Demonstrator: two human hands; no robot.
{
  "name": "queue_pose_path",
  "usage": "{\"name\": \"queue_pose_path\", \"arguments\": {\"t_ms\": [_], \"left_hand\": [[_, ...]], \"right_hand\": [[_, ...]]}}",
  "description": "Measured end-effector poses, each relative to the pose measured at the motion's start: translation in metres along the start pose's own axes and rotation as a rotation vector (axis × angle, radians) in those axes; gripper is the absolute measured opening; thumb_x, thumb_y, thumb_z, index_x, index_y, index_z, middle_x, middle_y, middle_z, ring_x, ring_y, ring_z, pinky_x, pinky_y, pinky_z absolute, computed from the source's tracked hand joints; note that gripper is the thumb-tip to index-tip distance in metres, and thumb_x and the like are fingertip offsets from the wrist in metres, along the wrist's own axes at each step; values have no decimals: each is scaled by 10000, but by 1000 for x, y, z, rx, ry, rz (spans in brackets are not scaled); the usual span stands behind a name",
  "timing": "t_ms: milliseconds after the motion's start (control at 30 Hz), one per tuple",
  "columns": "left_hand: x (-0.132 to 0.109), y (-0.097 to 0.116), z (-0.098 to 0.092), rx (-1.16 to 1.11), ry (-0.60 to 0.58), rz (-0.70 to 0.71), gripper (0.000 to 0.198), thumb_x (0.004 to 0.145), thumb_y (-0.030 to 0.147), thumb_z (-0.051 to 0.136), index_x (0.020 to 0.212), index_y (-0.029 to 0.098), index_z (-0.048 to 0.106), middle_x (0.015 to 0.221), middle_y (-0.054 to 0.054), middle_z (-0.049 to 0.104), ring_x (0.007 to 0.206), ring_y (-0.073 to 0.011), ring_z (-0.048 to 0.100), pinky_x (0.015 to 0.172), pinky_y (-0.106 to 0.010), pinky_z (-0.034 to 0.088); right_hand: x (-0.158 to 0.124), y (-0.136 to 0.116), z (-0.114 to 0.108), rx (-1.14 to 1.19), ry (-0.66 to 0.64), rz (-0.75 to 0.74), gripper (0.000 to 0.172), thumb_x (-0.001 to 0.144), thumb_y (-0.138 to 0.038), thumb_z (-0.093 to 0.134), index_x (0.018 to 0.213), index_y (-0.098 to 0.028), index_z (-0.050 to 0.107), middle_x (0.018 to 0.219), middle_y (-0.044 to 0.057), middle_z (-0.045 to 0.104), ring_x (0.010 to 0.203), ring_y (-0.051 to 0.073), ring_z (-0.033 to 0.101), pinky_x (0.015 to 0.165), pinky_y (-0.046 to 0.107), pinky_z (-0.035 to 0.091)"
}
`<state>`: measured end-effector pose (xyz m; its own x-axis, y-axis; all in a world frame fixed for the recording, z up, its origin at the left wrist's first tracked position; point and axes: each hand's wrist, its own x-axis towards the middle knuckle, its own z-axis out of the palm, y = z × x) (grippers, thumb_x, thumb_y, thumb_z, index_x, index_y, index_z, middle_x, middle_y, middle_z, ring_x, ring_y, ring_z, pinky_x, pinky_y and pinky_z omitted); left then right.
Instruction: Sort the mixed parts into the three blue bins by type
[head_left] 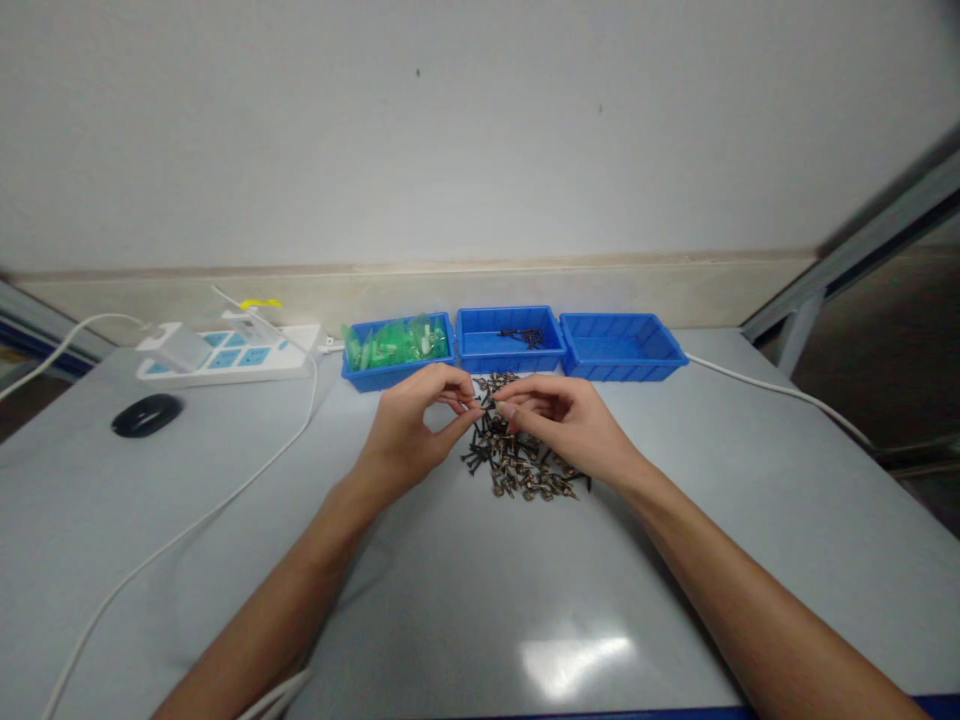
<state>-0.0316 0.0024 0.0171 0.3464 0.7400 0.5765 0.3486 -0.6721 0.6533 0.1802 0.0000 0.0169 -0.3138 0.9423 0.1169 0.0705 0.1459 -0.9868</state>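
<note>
A pile of mixed screws (pixel 525 468), some black and some bronze-coloured, lies on the grey table. Over its far left part, my left hand (pixel 412 420) is closed in a pinch of thumb and forefinger. Facing it, my right hand (pixel 574 420) pinches from the other side, its remaining fingers curled in. A small black screw (pixel 489 405) shows between the fingertips of both hands. Behind the hands, the middle blue bin (pixel 510 362) contains several dark screws (pixel 525 337). My right hand and wrist hide part of the pile.
A blue bin (pixel 397 377) at left holds green plastic bags (pixel 397 342); another blue bin (pixel 626 368) stands at right. Further left are a white power strip (pixel 300 365) with plugs and a black mouse (pixel 146 415). A white cable (pixel 202 522) crosses the table's left side. A wall rises behind.
</note>
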Motion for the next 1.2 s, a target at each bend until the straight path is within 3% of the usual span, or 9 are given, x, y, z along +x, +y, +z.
{"name": "queue_pose_path", "arguments": {"t_ms": [133,267,367,433,567,767,933,1100,1200], "left_hand": [[0,2,0,-48,-9,-20,144,849,125,723,933,171,616,883,-15,653,749,-118,659,728,-244,570],[0,-2,-6,109,-184,-11,106,871,110,692,950,169,653,868,-13,672,739,-118,632,712,-242,527],[-2,-10,-10,211,-328,3,116,894,97,648,974,177,674,883,-19,691,805,-142,638,744,-257,508],[-4,-15,-12,230,-396,-13,103,901,109,641,966,177,682,896,-25,698,826,-153,646,748,-260,505],[-6,-21,-12,284,-417,-20,97,929,136,605,981,168,681,920,-44,700,847,-177,652,767,-285,521],[-7,-25,-1,535,-324,-2,228,957,166,588,1178,155,645,1098,-108,690,1016,-260,591,911,-411,514],[-10,-27,12,567,-237,-76,100,969,182,575,998,148,665,973,-92,679,953,-257,564,875,-397,496],[-9,-25,14,613,-280,-97,127,971,144,535,903,149,642,929,-85,666,889,-239,561,820,-365,487],[-8,-23,11,572,-247,-72,122,955,120,553,871,155,633,864,-58,678,826,-212,595,777,-333,497]], "right_hand": [[0,-1,0,124,-79,92,219,750,-348,818,900,-197,764,668,17,723,636,163,691,652,317,561],[4,2,1,206,57,116,228,718,-367,855,867,-210,781,714,23,740,646,161,693,719,348,584],[7,2,1,336,213,42,349,728,-347,854,1055,-252,774,1010,55,786,918,211,738,954,417,553],[8,0,0,396,253,5,480,744,-334,837,1208,-300,718,1263,56,723,1125,247,695,1065,459,490],[6,-6,-4,383,235,11,502,768,-321,806,1254,-354,682,1448,28,604,1225,271,643,1055,467,492],[5,-6,-8,321,207,17,294,800,-320,764,1092,-289,739,1290,46,698,974,207,709,870,378,546],[5,-4,-7,338,198,41,267,790,-310,774,1054,-277,748,1179,41,740,853,168,698,783,329,534],[5,-4,-6,342,198,54,247,788,-311,781,1028,-261,752,1084,43,763,801,155,683,747,316,526],[5,-1,-7,306,187,34,231,807,-321,773,1024,-246,751,987,39,772,763,149,679,731,305,523]]}}
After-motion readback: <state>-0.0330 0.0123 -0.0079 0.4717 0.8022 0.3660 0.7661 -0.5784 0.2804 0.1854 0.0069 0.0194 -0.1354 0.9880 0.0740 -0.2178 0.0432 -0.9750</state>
